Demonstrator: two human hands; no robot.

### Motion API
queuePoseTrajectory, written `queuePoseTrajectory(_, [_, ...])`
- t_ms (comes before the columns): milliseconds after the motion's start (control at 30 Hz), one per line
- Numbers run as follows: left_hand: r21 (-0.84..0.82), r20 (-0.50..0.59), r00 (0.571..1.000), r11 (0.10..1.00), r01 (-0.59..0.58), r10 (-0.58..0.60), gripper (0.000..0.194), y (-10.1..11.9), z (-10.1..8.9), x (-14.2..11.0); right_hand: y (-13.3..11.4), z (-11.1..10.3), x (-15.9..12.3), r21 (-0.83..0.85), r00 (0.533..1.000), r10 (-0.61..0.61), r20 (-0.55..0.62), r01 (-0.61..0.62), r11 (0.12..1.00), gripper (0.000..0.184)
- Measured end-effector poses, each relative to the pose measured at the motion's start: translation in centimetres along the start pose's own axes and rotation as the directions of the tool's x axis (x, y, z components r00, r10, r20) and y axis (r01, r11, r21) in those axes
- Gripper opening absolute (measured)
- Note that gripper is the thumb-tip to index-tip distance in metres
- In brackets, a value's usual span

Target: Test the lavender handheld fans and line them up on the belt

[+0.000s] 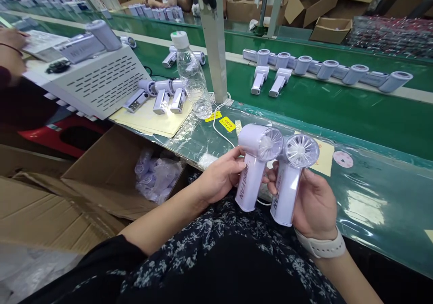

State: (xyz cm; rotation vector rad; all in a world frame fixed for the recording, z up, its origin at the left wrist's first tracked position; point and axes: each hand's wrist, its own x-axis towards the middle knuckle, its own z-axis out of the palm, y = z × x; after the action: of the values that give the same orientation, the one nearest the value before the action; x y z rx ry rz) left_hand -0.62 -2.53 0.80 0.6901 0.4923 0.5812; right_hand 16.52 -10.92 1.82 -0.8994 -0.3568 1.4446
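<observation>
Two pale lilac handheld fans are held side by side above my lap, at the bench's front edge. My left hand is closed around the body of the left handheld fan, which has printed lettering along its handle. In my right hand, with a pale watch band at the wrist, is the right handheld fan. Both round fan heads point up and away to the right, showing clear radial blades. Some fingers of my right hand are hidden behind its fan.
A clear bottle stands by a metal post. Several fans line the green conveyor belt. At left are a vented white box and, below, an open carton with bagged fans. Another person's arm shows far left.
</observation>
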Motion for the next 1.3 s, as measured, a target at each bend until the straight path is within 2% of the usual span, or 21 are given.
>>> queuePoseTrajectory(133, [0.128,-0.098,0.994,0.991,-0.030,0.043,0.045,0.3,-0.2,-0.2,0.0,-0.9,0.0,-0.020,0.986,-0.088,-0.142,0.086,0.996,0.027])
queuePoseTrajectory(267, [0.138,-0.124,0.987,0.987,-0.087,0.104,0.054,0.0,-0.3,0.0,0.1,-0.7,0.0,-0.011,0.978,-0.041,-0.202,0.039,0.999,0.027])
queuePoseTrajectory(567, [0.184,-0.114,0.986,0.978,-0.102,0.124,0.061,-0.1,-0.5,0.0,0.1,0.4,0.2,-0.020,0.973,0.015,-0.232,-0.020,1.000,0.034])
queuePoseTrajectory(800, [0.212,-0.138,0.985,0.974,-0.074,0.105,0.066,0.0,-0.4,0.1,0.1,0.9,0.3,0.007,0.956,0.053,-0.288,-0.054,0.999,0.026])
queuePoseTrajectory(1067, [0.233,-0.174,0.982,0.972,-0.026,0.068,0.062,0.0,-0.3,0.2,-0.2,1.6,0.5,0.047,0.931,0.124,-0.343,-0.115,0.992,0.045])
queuePoseTrajectory(1300, [0.255,-0.153,0.986,0.967,-0.027,0.067,0.063,0.1,-0.4,0.3,0.0,1.0,0.1,0.005,0.954,0.087,-0.285,-0.089,0.996,0.043])
